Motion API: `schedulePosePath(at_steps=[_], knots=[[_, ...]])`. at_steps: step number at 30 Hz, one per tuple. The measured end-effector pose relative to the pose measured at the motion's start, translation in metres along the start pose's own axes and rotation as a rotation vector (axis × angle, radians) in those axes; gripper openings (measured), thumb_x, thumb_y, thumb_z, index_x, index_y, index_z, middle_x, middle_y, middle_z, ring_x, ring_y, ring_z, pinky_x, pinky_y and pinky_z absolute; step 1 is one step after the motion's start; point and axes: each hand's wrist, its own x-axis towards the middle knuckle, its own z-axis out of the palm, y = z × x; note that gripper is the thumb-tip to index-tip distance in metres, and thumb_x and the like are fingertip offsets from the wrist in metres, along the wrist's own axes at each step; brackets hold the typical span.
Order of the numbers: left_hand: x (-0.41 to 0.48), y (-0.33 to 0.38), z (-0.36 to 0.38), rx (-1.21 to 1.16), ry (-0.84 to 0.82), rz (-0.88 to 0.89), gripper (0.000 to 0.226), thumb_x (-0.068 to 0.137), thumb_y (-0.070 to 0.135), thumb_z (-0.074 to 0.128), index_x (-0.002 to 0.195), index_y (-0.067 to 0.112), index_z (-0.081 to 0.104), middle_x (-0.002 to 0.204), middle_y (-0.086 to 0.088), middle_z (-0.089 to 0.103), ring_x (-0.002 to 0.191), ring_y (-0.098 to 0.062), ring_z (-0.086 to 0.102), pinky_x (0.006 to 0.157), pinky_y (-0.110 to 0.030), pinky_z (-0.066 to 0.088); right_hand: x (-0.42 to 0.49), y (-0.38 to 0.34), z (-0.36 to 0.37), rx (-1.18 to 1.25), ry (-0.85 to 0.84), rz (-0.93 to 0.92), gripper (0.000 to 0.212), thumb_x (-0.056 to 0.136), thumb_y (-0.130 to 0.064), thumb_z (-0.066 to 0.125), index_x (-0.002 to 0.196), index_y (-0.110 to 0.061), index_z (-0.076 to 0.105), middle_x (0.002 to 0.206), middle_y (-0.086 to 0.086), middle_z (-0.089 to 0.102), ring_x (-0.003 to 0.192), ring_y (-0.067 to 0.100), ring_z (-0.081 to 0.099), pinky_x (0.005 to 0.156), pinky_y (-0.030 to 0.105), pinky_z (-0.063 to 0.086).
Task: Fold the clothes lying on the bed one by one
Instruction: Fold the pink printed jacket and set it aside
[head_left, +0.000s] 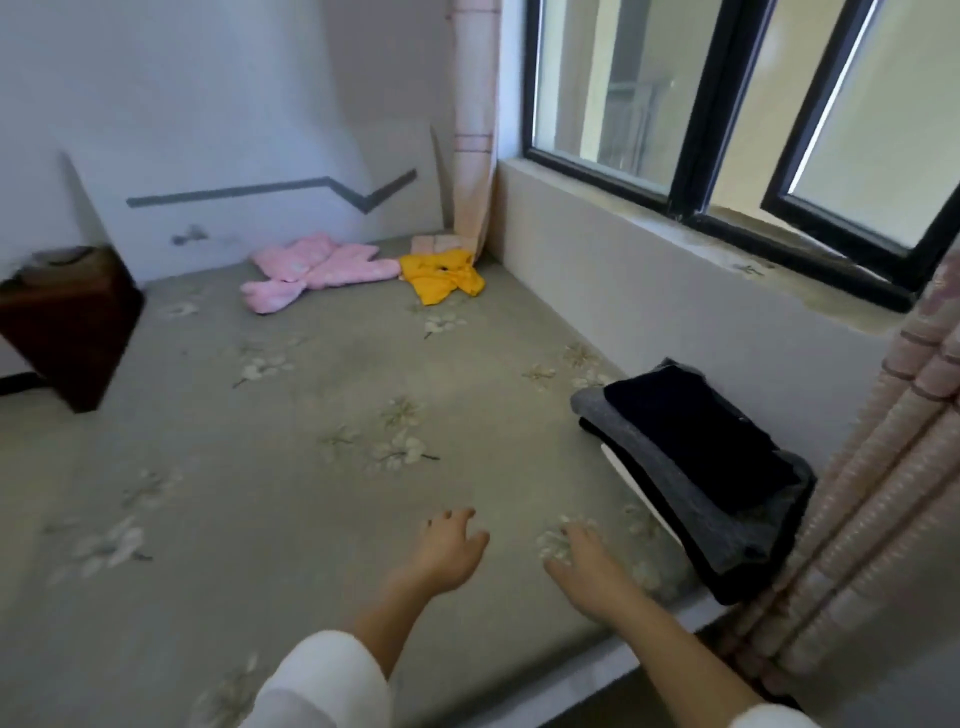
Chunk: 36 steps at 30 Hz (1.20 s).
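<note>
A pink padded garment (317, 270) lies spread out at the far end of the bed (218, 467), near the wall. Beside it to the right is a crumpled yellow garment (441, 278), with a small pink folded piece (434, 243) behind it. A stack of folded dark and grey clothes (696, 467) rests on the bed's right side by the wall under the window. My left hand (449, 551) and my right hand (587, 564) hover over the near part of the bed, fingers apart, holding nothing, left of the stack.
The grey floral sheet covers the bed. A dark wooden nightstand (67, 322) stands at the left. A window sill (727, 244) runs along the right wall, with pink curtains (475, 130) in the far corner and at the near right (883, 493).
</note>
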Motion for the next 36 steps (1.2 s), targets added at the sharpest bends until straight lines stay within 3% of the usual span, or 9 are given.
schedulePosePath(at_steps=[11, 21, 25, 36], knots=[[-0.131, -0.235, -0.096, -0.187, 0.272, -0.324, 0.05, 0.1, 0.039, 0.038, 0.145, 0.018, 0.035, 0.15, -0.009, 0.037, 0.139, -0.03, 0.026, 0.112, -0.036, 0.02, -0.021, -0.207, 0.136, -0.194, -0.203, -0.314, 0.058, 0.096, -0.037, 0.049, 0.145, -0.011, 0.032, 0.149, 0.008, 0.038, 0.134, 0.022, 0.04, 0.106, 0.03, 0.033], [-0.282, -0.515, -0.177, -0.216, 0.428, -0.569, 0.047, 0.098, 0.036, 0.041, 0.141, 0.016, 0.041, 0.141, -0.014, 0.047, 0.133, -0.033, 0.034, 0.107, -0.034, 0.027, -0.102, -0.451, 0.359, -0.164, -0.39, -0.482, 0.059, 0.094, -0.036, 0.053, 0.145, -0.013, 0.033, 0.147, 0.008, 0.041, 0.132, 0.023, 0.043, 0.106, 0.033, 0.035], [-0.329, -0.597, -0.204, -0.174, 0.471, -0.688, 0.046, 0.097, 0.034, 0.041, 0.139, 0.014, 0.043, 0.136, -0.015, 0.051, 0.13, -0.034, 0.038, 0.106, -0.036, 0.033, -0.123, -0.52, 0.414, -0.192, -0.448, -0.533, 0.059, 0.095, -0.036, 0.053, 0.145, -0.011, 0.032, 0.148, 0.009, 0.039, 0.132, 0.024, 0.042, 0.105, 0.034, 0.035], [-0.332, -0.756, -0.28, -0.13, 0.499, -0.63, 0.046, 0.098, 0.033, 0.039, 0.14, 0.015, 0.04, 0.136, -0.014, 0.048, 0.13, -0.033, 0.034, 0.105, -0.039, 0.034, -0.101, -0.694, 0.532, -0.266, -0.433, -0.658, 0.06, 0.095, -0.037, 0.051, 0.146, -0.012, 0.03, 0.149, 0.009, 0.036, 0.131, 0.025, 0.043, 0.105, 0.036, 0.036]])
